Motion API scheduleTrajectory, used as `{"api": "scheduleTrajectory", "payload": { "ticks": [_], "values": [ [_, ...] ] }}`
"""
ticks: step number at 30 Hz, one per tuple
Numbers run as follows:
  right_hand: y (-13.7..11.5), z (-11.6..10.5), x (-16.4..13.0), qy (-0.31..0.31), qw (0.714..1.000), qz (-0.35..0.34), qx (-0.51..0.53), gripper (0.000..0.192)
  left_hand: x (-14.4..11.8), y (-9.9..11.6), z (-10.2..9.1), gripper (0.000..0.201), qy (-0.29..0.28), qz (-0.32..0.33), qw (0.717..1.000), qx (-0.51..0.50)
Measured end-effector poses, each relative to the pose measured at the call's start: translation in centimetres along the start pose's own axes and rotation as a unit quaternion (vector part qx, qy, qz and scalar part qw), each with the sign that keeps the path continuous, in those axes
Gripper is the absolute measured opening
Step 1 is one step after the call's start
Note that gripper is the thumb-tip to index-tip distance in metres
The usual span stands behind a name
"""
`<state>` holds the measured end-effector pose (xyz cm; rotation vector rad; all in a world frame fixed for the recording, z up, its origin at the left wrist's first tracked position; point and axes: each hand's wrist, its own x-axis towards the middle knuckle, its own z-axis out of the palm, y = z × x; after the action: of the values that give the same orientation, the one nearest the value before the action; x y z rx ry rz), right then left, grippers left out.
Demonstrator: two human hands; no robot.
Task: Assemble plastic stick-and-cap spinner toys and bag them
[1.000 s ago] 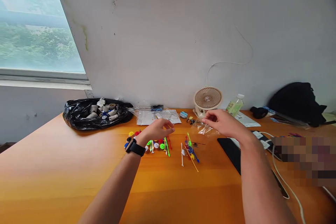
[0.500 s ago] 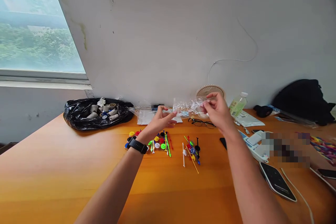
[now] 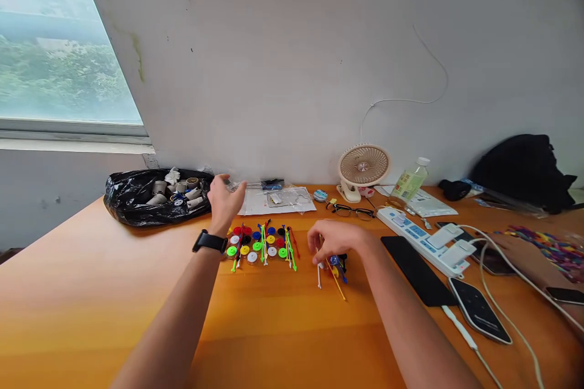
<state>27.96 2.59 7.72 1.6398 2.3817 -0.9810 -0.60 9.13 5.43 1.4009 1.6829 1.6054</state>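
My left hand [image 3: 223, 199], with a dark watch on its wrist, is raised beside the black plastic bag. Its thumb stands apart from its fingers, and clear plastic film [image 3: 235, 185] lies just behind it. Over the small right-hand pile, my right hand [image 3: 335, 239] curls its thumb and fingers around the upper end of a white plastic arrow [image 3: 319, 278]. A yellow arrow [image 3: 336, 281] and a blue disc [image 3: 334, 260] lie partly under that hand. Between the hands, several coloured discs and arrows [image 3: 258, 245] lie grouped in rows.
The black plastic bag [image 3: 132, 209] holds cardboard rolls. Along the wall are a white packet [image 3: 255, 203], a fan [image 3: 364, 165], glasses [image 3: 350, 211] and a bottle [image 3: 410, 181]. At right lie a power strip [image 3: 417, 237], a black pad [image 3: 417, 270], phones, cables and another person's hand [image 3: 517, 252].
The clear plastic bag stretched between both hands is no longer held up. My left hand has moved left, and my right hand has come down to the small pile.
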Motion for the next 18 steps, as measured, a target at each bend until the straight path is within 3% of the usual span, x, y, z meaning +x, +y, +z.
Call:
{"api": "scheduleTrajectory", "payload": {
  "ticks": [2, 4, 8, 13, 16, 18],
  "values": [
    [0.2, 0.4, 0.4, -0.018, 1.000, 0.017, -0.009, 0.037, -1.4, 0.9, 1.0, 0.040, 0.015, 0.112, 0.984, 0.134],
    [0.6, 0.6, 0.7, -0.026, 0.999, 0.039, -0.022, 0.039, -2.9, 1.8, 2.2, 0.041, 0.003, 0.175, 0.958, 0.229],
    [1.4, 0.7, 0.5, -0.026, 0.996, 0.078, -0.041, 0.031, -3.8, 2.0, 3.1, 0.060, -0.021, 0.141, 0.938, 0.316],
    [1.7, 0.4, -0.3, -0.017, 0.995, 0.083, -0.044, 0.030, -1.8, 0.0, 1.6, 0.067, -0.029, 0.076, 0.941, 0.328],
    [1.9, -0.3, -1.1, 0.010, 0.999, 0.039, -0.023, 0.037, -1.7, -0.3, 1.6, 0.060, -0.066, 0.111, 0.944, 0.305],
    [2.1, -0.9, -1.5, 0.029, 1.000, 0.004, -0.010, 0.034, -2.4, 0.2, 2.3, 0.048, -0.144, 0.182, 0.939, 0.254]
  ]
}}
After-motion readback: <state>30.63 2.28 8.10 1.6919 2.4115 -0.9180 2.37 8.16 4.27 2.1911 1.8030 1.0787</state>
